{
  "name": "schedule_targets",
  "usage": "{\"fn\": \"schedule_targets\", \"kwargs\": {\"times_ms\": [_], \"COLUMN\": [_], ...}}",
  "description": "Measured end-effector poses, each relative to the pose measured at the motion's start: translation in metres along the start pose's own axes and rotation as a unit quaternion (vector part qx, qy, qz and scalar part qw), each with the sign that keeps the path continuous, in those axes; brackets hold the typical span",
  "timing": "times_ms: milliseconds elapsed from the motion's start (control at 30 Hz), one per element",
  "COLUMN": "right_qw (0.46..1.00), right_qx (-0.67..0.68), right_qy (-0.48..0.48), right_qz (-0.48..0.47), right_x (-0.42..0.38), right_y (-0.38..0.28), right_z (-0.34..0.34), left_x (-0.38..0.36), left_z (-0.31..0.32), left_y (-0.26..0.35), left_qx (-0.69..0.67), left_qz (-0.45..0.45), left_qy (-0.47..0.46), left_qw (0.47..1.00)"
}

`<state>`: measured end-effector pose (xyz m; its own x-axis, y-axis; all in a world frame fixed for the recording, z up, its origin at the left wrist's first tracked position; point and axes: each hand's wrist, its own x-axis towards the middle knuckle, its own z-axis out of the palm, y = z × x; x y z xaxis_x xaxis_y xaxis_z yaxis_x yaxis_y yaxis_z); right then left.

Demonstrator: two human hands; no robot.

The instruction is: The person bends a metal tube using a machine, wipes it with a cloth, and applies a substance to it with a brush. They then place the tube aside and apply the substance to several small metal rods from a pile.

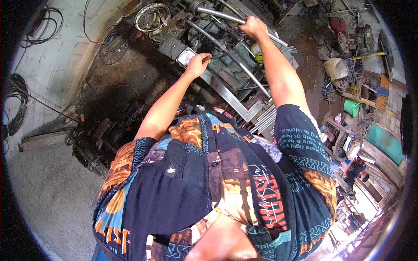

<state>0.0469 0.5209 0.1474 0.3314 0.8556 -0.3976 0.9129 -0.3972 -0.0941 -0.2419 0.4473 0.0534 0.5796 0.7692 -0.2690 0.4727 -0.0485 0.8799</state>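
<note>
My right hand (253,28) is closed around a long shiny metal bar (222,15), which runs from the top centre down to the right. My left hand (198,65) has its fingers curled together beside a small white-lined tray (186,57); a small dark piece shows at its fingertips, too small to name. Between the hands a second metal bar (237,59) slants across the greasy workbench (220,89). A yellow-green object (259,58) lies under my right forearm.
A round basin (152,17) sits at the upper left of the bench. Cables (114,45) hang left. Several thin rods (264,118) lie near my body. At right are a green bucket (352,107), a pale sack (335,68) and cluttered shelving.
</note>
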Motion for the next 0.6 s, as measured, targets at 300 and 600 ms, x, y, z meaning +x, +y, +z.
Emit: {"fn": "schedule_targets", "kwargs": {"times_ms": [300,600], "right_qw": [0.999,0.999], "right_qx": [0.024,0.017], "right_qy": [0.031,0.028], "right_qz": [-0.002,-0.002], "right_x": [-0.012,-0.017], "right_y": [0.009,0.007], "right_z": [0.003,-0.004], "left_x": [-0.001,0.001], "left_z": [0.007,0.009], "left_y": [0.000,-0.007], "left_qx": [-0.020,-0.010], "left_qz": [0.002,0.019], "left_qy": [0.012,0.021], "left_qw": [1.000,1.000]}}
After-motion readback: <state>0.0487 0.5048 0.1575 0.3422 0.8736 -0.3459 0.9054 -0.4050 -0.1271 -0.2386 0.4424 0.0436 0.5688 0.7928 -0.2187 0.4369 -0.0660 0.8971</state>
